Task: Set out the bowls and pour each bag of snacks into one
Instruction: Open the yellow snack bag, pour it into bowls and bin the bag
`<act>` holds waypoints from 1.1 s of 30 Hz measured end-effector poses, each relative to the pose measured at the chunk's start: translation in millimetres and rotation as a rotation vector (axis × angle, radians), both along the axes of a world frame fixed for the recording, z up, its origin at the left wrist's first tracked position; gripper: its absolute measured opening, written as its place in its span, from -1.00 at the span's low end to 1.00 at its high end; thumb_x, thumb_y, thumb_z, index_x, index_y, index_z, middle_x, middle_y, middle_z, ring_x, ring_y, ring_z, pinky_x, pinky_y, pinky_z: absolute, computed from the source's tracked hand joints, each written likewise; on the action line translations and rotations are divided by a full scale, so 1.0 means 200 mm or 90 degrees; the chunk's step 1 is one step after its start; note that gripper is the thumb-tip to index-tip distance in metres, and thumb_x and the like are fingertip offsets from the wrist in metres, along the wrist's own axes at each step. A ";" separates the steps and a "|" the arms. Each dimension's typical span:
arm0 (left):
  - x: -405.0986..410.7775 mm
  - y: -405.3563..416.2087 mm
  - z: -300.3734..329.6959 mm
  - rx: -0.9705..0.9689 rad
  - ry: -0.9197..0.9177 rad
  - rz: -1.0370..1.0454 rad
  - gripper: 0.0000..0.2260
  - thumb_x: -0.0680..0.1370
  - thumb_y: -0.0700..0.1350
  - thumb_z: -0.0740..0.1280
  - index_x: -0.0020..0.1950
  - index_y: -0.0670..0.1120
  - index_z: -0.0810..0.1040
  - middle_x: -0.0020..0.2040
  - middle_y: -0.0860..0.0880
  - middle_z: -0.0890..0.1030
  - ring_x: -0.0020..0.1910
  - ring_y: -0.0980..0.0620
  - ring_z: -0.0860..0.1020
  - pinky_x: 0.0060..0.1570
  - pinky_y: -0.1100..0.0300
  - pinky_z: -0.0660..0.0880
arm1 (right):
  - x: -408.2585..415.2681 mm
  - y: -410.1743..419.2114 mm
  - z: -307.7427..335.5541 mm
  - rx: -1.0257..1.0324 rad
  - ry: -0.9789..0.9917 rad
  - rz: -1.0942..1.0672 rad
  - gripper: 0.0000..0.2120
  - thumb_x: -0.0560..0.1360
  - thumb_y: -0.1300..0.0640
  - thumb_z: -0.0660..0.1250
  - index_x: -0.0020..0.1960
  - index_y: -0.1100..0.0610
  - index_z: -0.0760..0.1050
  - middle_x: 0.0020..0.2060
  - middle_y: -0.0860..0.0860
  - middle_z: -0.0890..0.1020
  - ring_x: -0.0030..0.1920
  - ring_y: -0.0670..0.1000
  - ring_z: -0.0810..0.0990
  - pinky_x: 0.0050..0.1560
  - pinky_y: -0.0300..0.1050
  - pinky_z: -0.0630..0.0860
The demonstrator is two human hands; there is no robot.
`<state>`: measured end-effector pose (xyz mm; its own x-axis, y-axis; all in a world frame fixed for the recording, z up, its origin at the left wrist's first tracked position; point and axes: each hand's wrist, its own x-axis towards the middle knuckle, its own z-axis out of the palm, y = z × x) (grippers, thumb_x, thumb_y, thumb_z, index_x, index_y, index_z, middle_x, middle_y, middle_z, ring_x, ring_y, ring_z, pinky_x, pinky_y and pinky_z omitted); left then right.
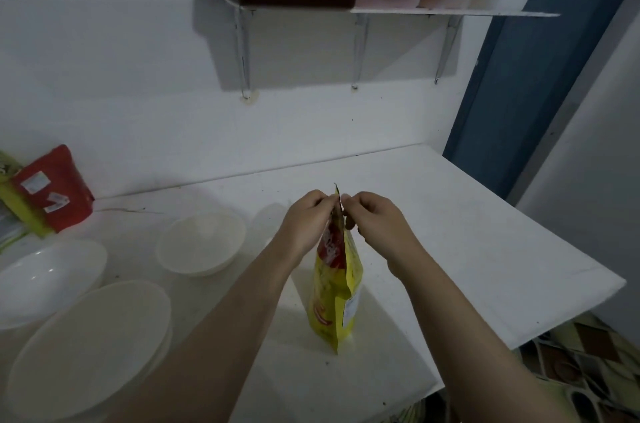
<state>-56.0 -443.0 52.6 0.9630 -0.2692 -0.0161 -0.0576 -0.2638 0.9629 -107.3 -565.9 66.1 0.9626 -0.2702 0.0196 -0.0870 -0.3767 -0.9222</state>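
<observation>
Yellow bag [335, 298] upright on desk [467, 249], top edge pinched by left hand [306, 220] and right hand [375, 218], bowl [201, 242] nearby

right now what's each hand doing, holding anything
Left hand: pinches the top edge of the yellow snack bag.
Right hand: pinches the same top edge from the other side.

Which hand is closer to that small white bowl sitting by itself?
Left. The left hand pinches the yellow bag top just right of the bowl; the right hand pinches beyond the bag, farther off.
</observation>
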 end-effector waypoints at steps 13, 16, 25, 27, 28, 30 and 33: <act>0.11 0.02 0.03 0.010 0.117 -0.101 -0.74 0.61 0.01 0.19 -0.23 -0.04 0.47 -0.33 0.03 0.46 -0.39 0.07 0.39 -0.37 0.23 0.29 | 0.09 0.00 0.02 -0.022 0.068 0.092 -0.73 0.65 0.00 0.12 -0.13 0.13 0.40 -0.35 -0.02 0.46 -0.35 -0.03 0.37 -0.32 -0.16 0.29; 0.11 0.02 0.03 0.023 0.095 -0.099 -0.75 0.60 -0.03 0.17 -0.26 -0.06 0.43 -0.34 0.02 0.45 -0.37 0.05 0.39 -0.32 0.19 0.29 | 0.09 0.01 0.00 -0.021 0.072 0.094 -0.73 0.64 0.04 0.11 -0.10 0.19 0.40 -0.34 -0.01 0.44 -0.36 -0.03 0.37 -0.33 -0.17 0.30; 0.11 0.03 0.14 0.188 0.054 -0.140 -0.78 0.58 -0.09 0.17 -0.20 -0.13 0.47 -0.29 -0.02 0.54 -0.34 0.04 0.48 -0.26 0.22 0.43 | 0.10 -0.01 0.03 -0.071 0.070 0.130 -0.78 0.63 0.15 0.11 -0.14 0.18 0.42 -0.30 0.00 0.53 -0.34 -0.04 0.45 -0.32 -0.21 0.44; 0.11 0.03 0.17 0.210 0.099 -0.147 -0.78 0.57 -0.10 0.17 -0.21 -0.14 0.49 -0.31 -0.02 0.54 -0.37 0.05 0.48 -0.29 0.26 0.46 | 0.10 -0.02 0.04 -0.063 0.085 0.145 -0.79 0.63 0.15 0.13 -0.15 0.16 0.42 -0.27 -0.01 0.56 -0.32 -0.04 0.48 -0.31 -0.22 0.48; 0.10 0.03 0.18 0.209 0.121 -0.143 -0.77 0.58 -0.10 0.17 -0.22 -0.14 0.49 -0.31 -0.03 0.54 -0.38 0.05 0.47 -0.32 0.27 0.46 | 0.10 -0.03 0.05 -0.055 0.091 0.154 -0.80 0.62 0.15 0.14 -0.14 0.15 0.42 -0.25 -0.01 0.56 -0.30 -0.03 0.50 -0.29 -0.21 0.50; 0.09 0.03 0.18 0.183 0.152 -0.133 -0.74 0.58 -0.09 0.15 -0.24 -0.14 0.49 -0.31 -0.04 0.54 -0.38 0.05 0.46 -0.37 0.29 0.45 | 0.08 -0.04 0.06 -0.024 0.101 0.171 -0.85 0.59 0.16 0.18 -0.13 0.15 0.43 -0.22 0.00 0.58 -0.26 -0.02 0.54 -0.23 -0.18 0.57; 0.07 0.03 0.13 0.166 0.129 -0.150 -0.79 0.59 -0.09 0.16 -0.17 -0.14 0.48 -0.23 -0.05 0.53 -0.35 0.04 0.45 -0.34 0.24 0.46 | 0.06 -0.05 0.07 0.009 0.118 0.179 -0.90 0.53 0.19 0.25 -0.13 0.18 0.48 -0.20 0.06 0.60 -0.22 -0.03 0.59 -0.07 -0.10 0.64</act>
<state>-41.2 -437.9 78.4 0.8457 -0.4440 -0.2960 0.0387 -0.5023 0.8638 -94.7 -576.2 79.4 0.9864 0.0074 -0.1644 -0.1481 -0.3964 -0.9060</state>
